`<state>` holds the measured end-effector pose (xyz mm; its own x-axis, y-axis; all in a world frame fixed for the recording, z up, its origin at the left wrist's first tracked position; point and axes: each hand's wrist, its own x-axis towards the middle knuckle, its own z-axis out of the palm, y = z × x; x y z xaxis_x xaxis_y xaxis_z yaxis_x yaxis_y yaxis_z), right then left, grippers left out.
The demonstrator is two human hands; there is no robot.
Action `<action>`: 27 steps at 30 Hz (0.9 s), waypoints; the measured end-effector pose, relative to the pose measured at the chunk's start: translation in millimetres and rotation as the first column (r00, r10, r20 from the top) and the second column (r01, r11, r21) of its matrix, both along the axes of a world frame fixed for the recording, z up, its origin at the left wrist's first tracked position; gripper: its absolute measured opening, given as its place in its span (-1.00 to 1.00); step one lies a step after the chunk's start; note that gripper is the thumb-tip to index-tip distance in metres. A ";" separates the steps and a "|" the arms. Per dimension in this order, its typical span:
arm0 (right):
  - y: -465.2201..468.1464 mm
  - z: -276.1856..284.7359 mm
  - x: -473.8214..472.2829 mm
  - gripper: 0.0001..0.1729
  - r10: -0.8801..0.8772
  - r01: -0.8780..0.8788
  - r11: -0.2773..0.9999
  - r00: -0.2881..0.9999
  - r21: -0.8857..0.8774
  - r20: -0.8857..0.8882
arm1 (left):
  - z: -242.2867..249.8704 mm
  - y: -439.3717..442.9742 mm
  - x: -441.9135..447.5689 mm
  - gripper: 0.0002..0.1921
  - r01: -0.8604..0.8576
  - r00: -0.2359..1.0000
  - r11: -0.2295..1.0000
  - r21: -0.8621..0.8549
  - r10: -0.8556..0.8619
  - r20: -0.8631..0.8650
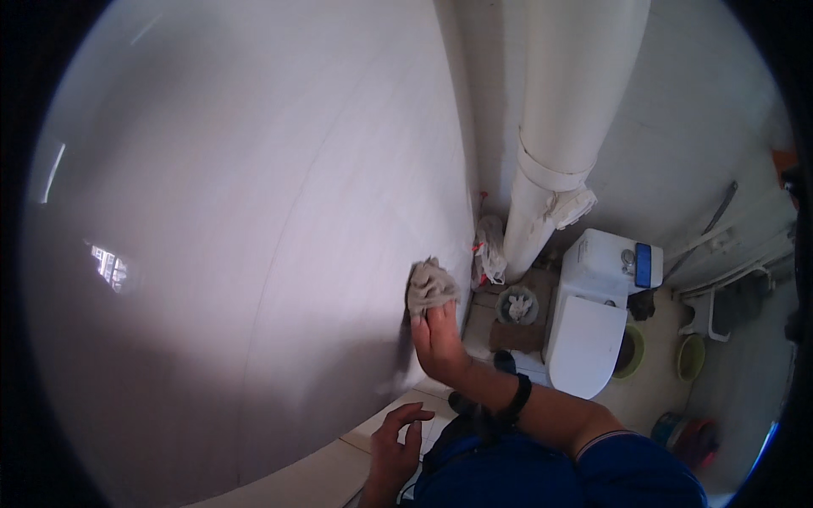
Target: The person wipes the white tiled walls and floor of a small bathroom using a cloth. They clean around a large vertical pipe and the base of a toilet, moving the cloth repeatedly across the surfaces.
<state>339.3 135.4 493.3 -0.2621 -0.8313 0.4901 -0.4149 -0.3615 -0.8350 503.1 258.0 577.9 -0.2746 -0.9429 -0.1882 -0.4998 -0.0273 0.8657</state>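
My right hand (439,346) holds a crumpled grey-beige cloth (430,289) flat against a glossy white tiled wall (330,222). Its wrist wears a black band (521,395). Below and to the left of it, my left hand (397,441) hangs near the foot of the wall, fingers curled apart and nothing between them. A faint tile joint runs down the wall left of the cloth.
A thick white pipe (559,127) stands beside the wall, with a plastic bag (489,251) behind it. A bin (517,306) is by the closed toilet (585,343), whose tank bears a phone (643,265). Green basins (690,359) stand on the floor.
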 end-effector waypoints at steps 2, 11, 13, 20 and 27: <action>-29.8 -6.9 -20.5 -0.57 -0.021 0.020 0.998 1.000 0.052 0.012 | -2.7 -7.0 -8.4 -0.68 -0.021 0.999 0.999 0.037 0.019 0.042; -183.6 -28.4 -123.6 -0.72 -0.145 0.145 0.989 0.989 -0.010 0.001 | -25.0 -30.8 -36.6 -0.65 -0.179 0.981 0.971 0.155 0.164 0.102; -216.5 -36.1 -145.9 -0.73 -0.202 0.201 0.979 0.979 -0.041 -0.028 | -31.4 -34.9 -41.2 -0.65 -0.161 0.980 0.982 0.101 0.147 0.131; -317.5 -73.7 -209.8 -0.52 -0.280 0.279 0.960 0.959 0.015 0.040 | -41.1 -48.4 -62.5 -0.65 -0.173 0.982 0.972 0.158 0.158 0.104; -362.3 -88.3 -249.9 -0.37 -0.280 0.149 0.901 0.917 0.407 0.285 | -42.6 -58.1 -73.0 -0.64 -0.156 0.980 0.959 0.235 0.121 0.158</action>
<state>89.4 -226.8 405.1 -0.5456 -0.8380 0.0125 -0.1243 0.0662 -0.9900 430.1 199.9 535.3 -0.0988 -0.8900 -0.4451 -0.5918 -0.3071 0.7453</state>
